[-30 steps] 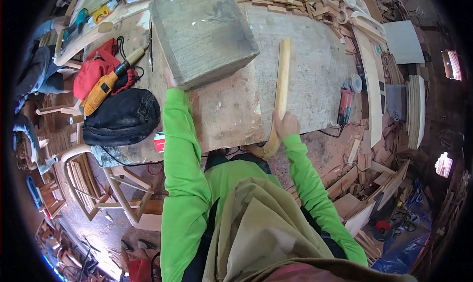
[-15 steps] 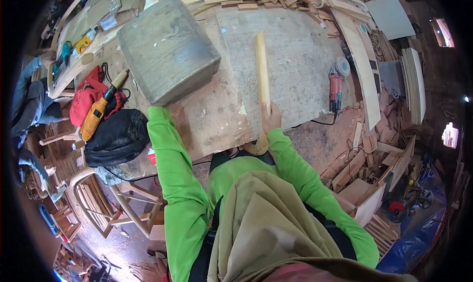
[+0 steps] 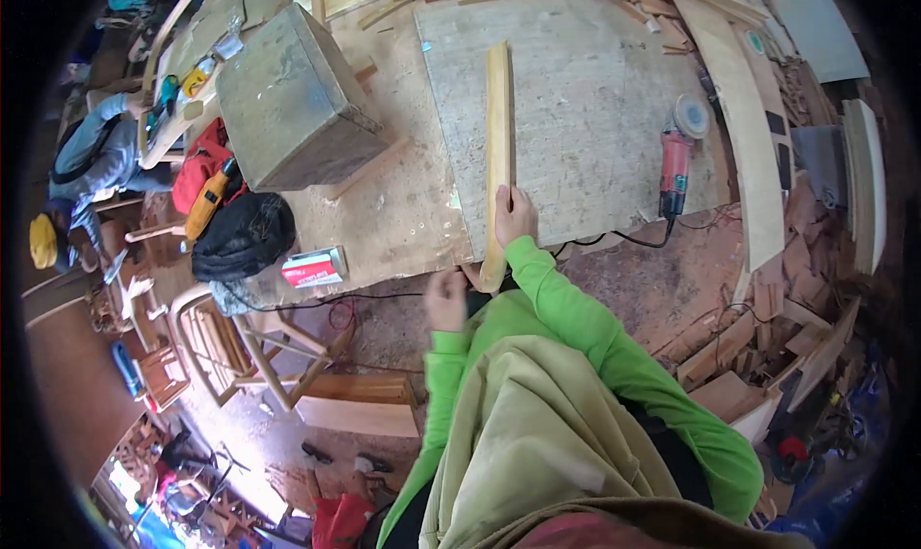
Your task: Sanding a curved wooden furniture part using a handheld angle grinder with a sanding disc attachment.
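one workbench (image 3: 403, 223) spreads before you, from nine o'clock round to two. one big grey box (image 3: 278, 108) stands on it at ten o'clock, with one red cloth (image 3: 201, 165) just beyond its left side. one curved wooden piece (image 3: 498, 117) lies at twelve o'clock, its bent end at the bench's near edge by your body. one black bag (image 3: 245, 233) sits at nine o'clock, one red angle grinder (image 3: 675, 161) at two, one orange drill (image 3: 207, 204) between nine and ten, and one red-and-white carton (image 3: 314, 267) at nine, just beside the bag.

of your two hands, the right (image 3: 515, 213) has its fingers closed over the wooden piece near its lower end. the left (image 3: 446, 300) is blurred at seven o'clock, fingers partly curled, near the bent end; you cannot tell whether it has hold of anything.

half a second ago your left arm reached to the box; now that hand is down by the bench edge. the box now hides the drill's tip, and the carton, mostly covered before, shows whole.

the carton bears white lettering on its red side.
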Motion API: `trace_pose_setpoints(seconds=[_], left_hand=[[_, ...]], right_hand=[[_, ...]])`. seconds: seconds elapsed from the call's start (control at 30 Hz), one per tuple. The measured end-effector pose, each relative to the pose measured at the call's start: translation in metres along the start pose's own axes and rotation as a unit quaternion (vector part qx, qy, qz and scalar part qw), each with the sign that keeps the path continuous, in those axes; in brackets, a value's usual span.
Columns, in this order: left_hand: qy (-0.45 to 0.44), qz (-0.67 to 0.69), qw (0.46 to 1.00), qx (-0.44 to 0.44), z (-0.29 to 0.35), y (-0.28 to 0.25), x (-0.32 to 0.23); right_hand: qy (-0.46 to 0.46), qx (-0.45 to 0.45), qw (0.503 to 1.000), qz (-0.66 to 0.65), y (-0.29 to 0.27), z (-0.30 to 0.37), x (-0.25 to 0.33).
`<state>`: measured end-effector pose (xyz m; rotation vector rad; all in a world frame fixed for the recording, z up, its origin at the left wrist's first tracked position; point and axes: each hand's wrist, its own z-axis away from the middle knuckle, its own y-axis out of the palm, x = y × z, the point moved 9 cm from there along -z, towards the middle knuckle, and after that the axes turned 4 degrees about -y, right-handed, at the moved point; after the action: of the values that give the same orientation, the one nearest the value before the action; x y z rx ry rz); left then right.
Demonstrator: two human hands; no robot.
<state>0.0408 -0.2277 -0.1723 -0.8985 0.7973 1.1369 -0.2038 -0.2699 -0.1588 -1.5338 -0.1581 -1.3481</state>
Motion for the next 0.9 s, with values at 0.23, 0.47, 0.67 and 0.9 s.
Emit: trace_pose_setpoints(seconds=[0.23,0.47,0.67,0.9], left_hand=[[0.207,-0.261,0.941,-0.062,0.032,0.085,-0.060],[0.244,-0.277,0.915,-0.162,0.050,0.074,-0.045],[0.280,-0.324,0.882,-0.198,0.054,0.081,-0.041],[0.384,-0.324,0.847,-0.175,0.065,0.087,-0.039]], right_hand=[[-0.021,0.095,0.986,-0.138,0.010,-0.012,-0.027],[0.034,0.250,0.926,-0.280,0.034,0.003,-0.052],[0.034,0.262,0.927,-0.265,0.029,0.008,-0.070],[-0.053,0.195,0.961,-0.190,-0.061,-0.011,-0.120]])
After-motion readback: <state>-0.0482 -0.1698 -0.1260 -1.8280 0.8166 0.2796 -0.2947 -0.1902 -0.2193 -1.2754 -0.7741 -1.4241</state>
